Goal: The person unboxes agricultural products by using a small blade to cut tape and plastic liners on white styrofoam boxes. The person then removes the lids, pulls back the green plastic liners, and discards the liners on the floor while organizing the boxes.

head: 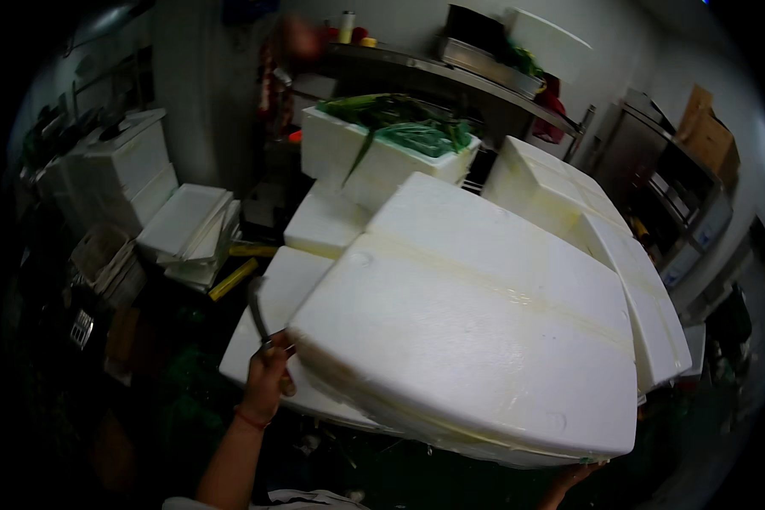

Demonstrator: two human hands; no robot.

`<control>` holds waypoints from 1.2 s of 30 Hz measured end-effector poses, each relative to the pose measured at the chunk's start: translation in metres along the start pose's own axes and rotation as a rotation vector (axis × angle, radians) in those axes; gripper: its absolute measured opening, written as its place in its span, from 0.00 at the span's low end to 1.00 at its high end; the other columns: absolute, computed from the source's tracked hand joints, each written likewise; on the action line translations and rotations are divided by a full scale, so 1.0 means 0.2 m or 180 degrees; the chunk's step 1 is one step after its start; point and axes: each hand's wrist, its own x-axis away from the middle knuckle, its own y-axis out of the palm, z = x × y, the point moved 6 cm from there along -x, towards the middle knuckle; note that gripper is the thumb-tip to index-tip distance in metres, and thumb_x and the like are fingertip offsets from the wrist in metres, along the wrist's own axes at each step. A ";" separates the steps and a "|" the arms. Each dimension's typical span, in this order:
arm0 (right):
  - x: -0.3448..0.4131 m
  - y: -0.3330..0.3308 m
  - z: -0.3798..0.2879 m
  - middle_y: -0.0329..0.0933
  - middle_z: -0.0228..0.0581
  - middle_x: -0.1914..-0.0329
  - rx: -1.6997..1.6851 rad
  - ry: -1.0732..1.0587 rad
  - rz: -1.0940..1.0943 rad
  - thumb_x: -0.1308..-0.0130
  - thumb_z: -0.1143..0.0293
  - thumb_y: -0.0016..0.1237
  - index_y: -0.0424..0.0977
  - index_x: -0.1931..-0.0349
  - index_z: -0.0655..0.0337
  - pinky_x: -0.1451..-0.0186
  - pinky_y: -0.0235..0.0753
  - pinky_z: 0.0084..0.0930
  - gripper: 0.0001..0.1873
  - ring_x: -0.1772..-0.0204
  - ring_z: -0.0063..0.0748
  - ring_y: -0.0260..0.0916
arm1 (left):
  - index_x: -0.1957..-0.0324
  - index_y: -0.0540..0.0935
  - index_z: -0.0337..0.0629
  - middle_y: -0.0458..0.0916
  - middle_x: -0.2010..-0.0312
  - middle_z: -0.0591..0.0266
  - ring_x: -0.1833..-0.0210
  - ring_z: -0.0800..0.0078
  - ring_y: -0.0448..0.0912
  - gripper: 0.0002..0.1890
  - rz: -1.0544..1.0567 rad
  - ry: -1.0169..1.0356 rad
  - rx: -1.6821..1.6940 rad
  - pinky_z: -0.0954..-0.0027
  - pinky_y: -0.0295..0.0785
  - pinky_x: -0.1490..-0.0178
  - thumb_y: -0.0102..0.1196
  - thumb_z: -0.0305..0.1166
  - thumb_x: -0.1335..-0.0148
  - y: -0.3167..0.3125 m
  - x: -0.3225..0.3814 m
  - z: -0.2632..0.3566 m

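Observation:
A large white polystyrene foam box (472, 319), banded with clear tape, fills the middle of the head view and sits tilted. My left hand (266, 376) is closed around the handle of a knife with a curved dark blade (257, 309) pointing up; its fingers are against the box's left corner. At the box's lower right edge, my right hand (570, 477) grips from below, its fingers mostly hidden by the box. Under the left side of this box lies another white foam box (280, 280).
Behind stands an open foam box (350, 153) holding leafy greens and green plastic. More taped foam boxes (637, 299) are at the right. Foam lids (185, 220) are stacked at the left near a plastic basket (102, 252). A metal shelf (421, 64) runs along the wall.

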 end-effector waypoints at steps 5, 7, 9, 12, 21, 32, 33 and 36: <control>0.27 0.15 -0.49 0.51 0.53 0.35 0.1293 -0.1592 0.1103 0.29 0.57 0.23 0.53 0.39 0.68 0.35 0.53 0.46 0.26 0.34 0.51 0.51 | 0.59 0.71 0.40 0.71 0.76 0.66 0.83 0.81 0.67 0.15 -0.0253 -0.0957 0.0298 0.78 0.66 0.78 0.39 0.41 0.33 -0.13 -0.38 0.01; 0.49 0.44 -1.13 0.61 0.55 0.41 0.0600 -0.2296 0.0751 0.36 0.53 0.40 0.60 0.43 0.63 0.41 0.61 0.52 0.28 0.41 0.53 0.61 | 0.50 0.63 0.49 0.63 0.80 0.70 0.86 0.85 0.57 0.14 -0.0506 -0.1151 0.0132 0.80 0.56 0.82 0.38 0.43 0.33 -0.10 -0.60 -0.01; 0.66 0.66 -1.30 0.60 0.56 0.41 0.0970 -0.2879 0.0232 0.34 0.50 0.35 0.56 0.41 0.66 0.40 0.61 0.51 0.30 0.40 0.48 0.61 | 0.42 0.58 0.51 0.63 0.76 0.67 0.84 0.84 0.57 0.19 -0.0949 -0.1027 0.0155 0.79 0.56 0.82 0.37 0.41 0.33 0.00 -0.81 -0.04; 0.88 1.05 -1.56 0.61 0.55 0.42 0.1133 -0.3535 -0.0397 0.33 0.51 0.34 0.56 0.41 0.67 0.42 0.63 0.50 0.30 0.43 0.45 0.63 | 0.34 0.48 0.48 0.66 0.71 0.63 0.82 0.80 0.62 0.27 -0.1441 -0.0953 0.0128 0.76 0.61 0.80 0.35 0.36 0.34 0.14 -1.08 -0.12; 1.01 1.28 -1.69 0.70 0.50 0.50 0.2205 -0.2872 -0.0499 0.31 0.59 0.18 0.68 0.54 0.70 0.41 0.60 0.49 0.26 0.43 0.55 0.61 | 0.35 0.53 0.47 0.64 0.73 0.65 0.81 0.81 0.62 0.25 -0.2133 -0.1355 0.0663 0.76 0.62 0.80 0.33 0.36 0.34 0.33 -1.43 -0.28; 1.04 1.33 -1.74 0.73 0.53 0.59 0.2415 -0.3250 -0.0435 0.30 0.59 0.15 0.68 0.59 0.69 0.47 0.65 0.52 0.26 0.51 0.60 0.67 | 0.34 0.51 0.51 0.62 0.73 0.67 0.80 0.80 0.60 0.27 -0.2518 -0.1864 0.0738 0.79 0.56 0.81 0.33 0.34 0.37 0.39 -1.53 -0.27; 1.04 1.33 -1.74 0.73 0.52 0.56 0.2397 -0.3195 -0.0495 0.30 0.60 0.15 0.68 0.57 0.70 0.45 0.64 0.50 0.26 0.50 0.58 0.67 | 0.35 0.52 0.51 0.61 0.74 0.67 0.81 0.81 0.59 0.26 -0.2607 -0.1806 0.0646 0.79 0.55 0.81 0.32 0.34 0.36 0.37 -1.47 -0.25; 1.04 1.30 -1.72 0.72 0.53 0.53 0.2362 -0.3113 -0.0460 0.31 0.61 0.15 0.66 0.52 0.71 0.44 0.63 0.49 0.27 0.47 0.57 0.65 | 0.34 0.52 0.52 0.62 0.73 0.67 0.83 0.83 0.58 0.25 -0.2855 -0.1776 0.0436 0.78 0.55 0.82 0.31 0.34 0.35 0.21 -1.15 -0.14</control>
